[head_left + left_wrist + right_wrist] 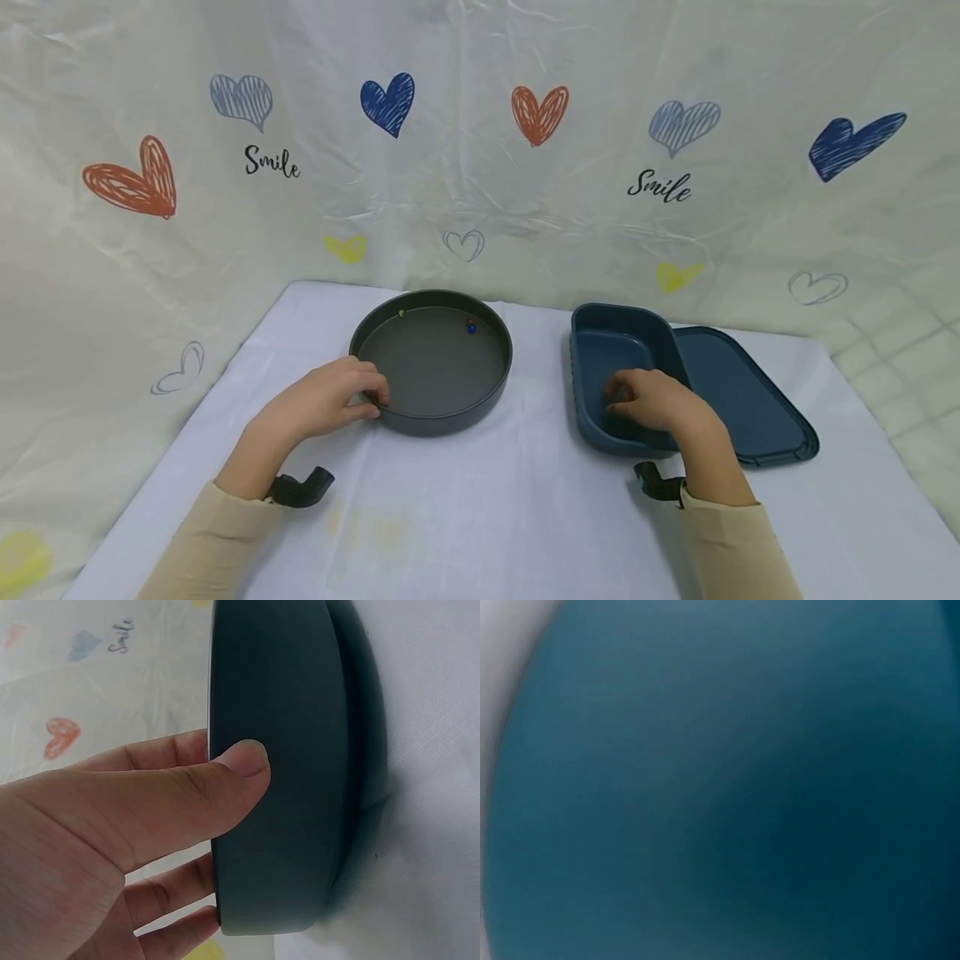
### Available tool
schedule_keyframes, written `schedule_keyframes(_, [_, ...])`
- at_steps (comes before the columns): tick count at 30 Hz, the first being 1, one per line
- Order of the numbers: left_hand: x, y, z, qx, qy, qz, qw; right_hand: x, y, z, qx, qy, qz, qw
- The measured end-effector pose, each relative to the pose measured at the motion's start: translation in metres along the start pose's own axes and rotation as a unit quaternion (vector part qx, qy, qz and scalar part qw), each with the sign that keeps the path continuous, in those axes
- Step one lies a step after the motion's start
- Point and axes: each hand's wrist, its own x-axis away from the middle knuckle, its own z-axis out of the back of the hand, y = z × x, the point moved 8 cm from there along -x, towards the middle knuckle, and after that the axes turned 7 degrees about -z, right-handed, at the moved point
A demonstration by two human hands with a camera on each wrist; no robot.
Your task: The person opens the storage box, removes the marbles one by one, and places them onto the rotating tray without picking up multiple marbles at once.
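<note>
On the left of the table, my left hand (341, 396) grips the near-left rim of a round dark grey pan (431, 362). In the left wrist view its thumb (244, 761) presses the outer wall while the other fingers go over the rim. Small balls lie along the pan's far side: a yellow-green one (401, 313), a blue one (472, 329) and a reddish-brown one beside it. My right hand (652, 400) reaches down into a deep blue rectangular container (617, 329), fingers bent. Whether anything is between those fingers is hidden.
A flat blue lid (750, 392) lies to the right of the container, partly behind its side. A white cloth (480, 517) covers the table. Behind it hangs a pale sheet printed with hearts. The container's blue wall (667, 787) fills most of the right wrist view.
</note>
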Motion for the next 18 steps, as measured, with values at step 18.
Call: schedule_keyframes(18, [-0.001,0.001,-0.002,-0.011,-0.003,-0.008,0.9999,0.005,0.013,-0.005,-0.003,-0.042,-0.054,0.998])
